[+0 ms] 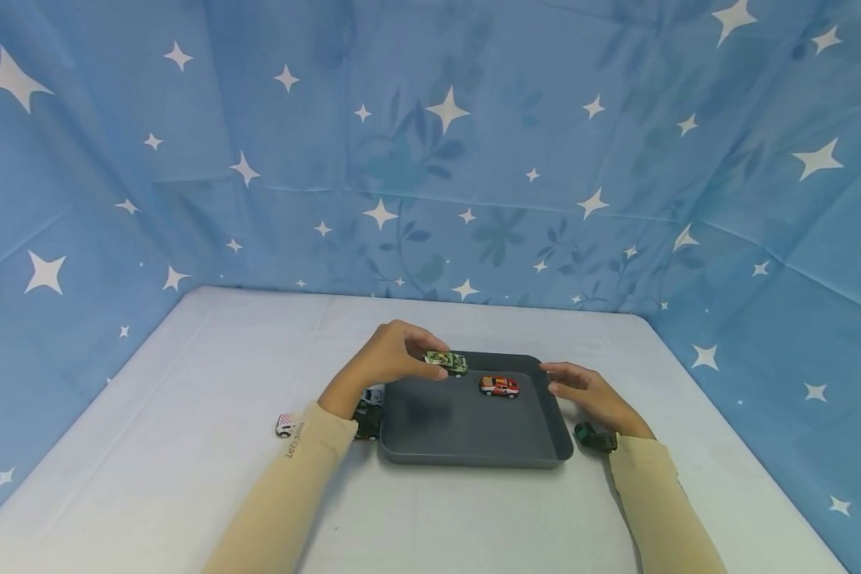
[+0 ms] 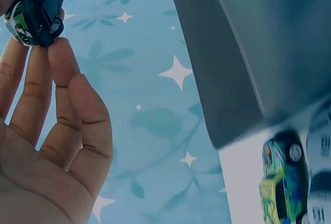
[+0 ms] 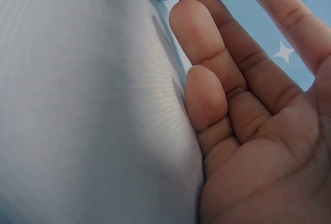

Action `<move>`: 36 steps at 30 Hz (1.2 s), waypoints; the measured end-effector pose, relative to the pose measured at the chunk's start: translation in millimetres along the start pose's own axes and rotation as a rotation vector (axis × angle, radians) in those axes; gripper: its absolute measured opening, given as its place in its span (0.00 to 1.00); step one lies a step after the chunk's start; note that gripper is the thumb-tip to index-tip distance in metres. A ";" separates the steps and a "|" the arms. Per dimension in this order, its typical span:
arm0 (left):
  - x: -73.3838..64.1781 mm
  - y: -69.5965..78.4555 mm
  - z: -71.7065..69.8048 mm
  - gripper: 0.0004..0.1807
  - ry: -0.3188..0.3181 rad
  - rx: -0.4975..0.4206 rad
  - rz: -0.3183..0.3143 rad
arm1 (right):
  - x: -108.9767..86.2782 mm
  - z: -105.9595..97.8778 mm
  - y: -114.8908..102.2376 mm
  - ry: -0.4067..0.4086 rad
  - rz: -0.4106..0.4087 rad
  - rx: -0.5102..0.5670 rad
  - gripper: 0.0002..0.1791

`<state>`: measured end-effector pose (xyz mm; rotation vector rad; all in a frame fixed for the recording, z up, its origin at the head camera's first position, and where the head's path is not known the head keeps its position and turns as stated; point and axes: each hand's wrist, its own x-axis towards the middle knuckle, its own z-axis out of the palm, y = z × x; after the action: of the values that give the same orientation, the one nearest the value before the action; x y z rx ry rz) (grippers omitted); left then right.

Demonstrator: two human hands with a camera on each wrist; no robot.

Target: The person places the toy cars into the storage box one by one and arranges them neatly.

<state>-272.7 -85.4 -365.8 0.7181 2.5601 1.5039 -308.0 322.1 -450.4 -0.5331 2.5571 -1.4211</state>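
My left hand pinches a green camouflage toy car between thumb and fingertips, above the tray's far left corner. In the left wrist view the toy car's dark underside and wheels show at the top left. Inside the grey tray, a red and orange toy car sits toward the far right. My right hand touches the tray's right rim near the far corner, fingers loosely bent. From the right wrist, its fingertips appear right under the tray's edge.
Left of the tray stand a dark toy car, a silver-blue one and a white checkered one, partly hidden by my left arm. A dark green and black object is beside my right wrist. A starry blue curtain backs the white table.
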 end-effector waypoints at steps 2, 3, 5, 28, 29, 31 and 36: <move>2.7 1.2 4.1 0.19 0.001 0.005 -0.002 | 0.1 -0.3 0.6 -0.001 -0.002 0.005 0.30; 4.2 1.3 6.2 0.19 0.000 0.005 -0.003 | 0.2 -0.4 0.9 0.000 -0.002 0.008 0.30; 6.8 0.6 10.4 0.19 0.001 0.007 0.000 | 0.5 -0.5 1.2 0.000 -0.003 0.009 0.30; 31.4 -5.3 45.4 0.19 -0.032 0.023 0.010 | 0.1 -0.9 2.1 0.001 -0.006 -0.004 0.30; 32.5 -5.2 46.9 0.19 -0.032 0.025 0.009 | 0.2 -0.8 2.1 0.000 -0.007 -0.004 0.30; 34.7 -5.3 50.2 0.19 -0.033 0.030 0.009 | 0.4 -0.9 1.9 0.000 -0.009 -0.006 0.30; 39.8 -4.9 57.7 0.18 -0.039 0.043 -0.003 | 0.7 -0.5 1.0 0.003 -0.004 -0.019 0.30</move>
<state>-292.1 -23.7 -393.2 0.7407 2.5717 1.4233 -309.1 322.8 -450.9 -0.5398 2.5761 -1.4007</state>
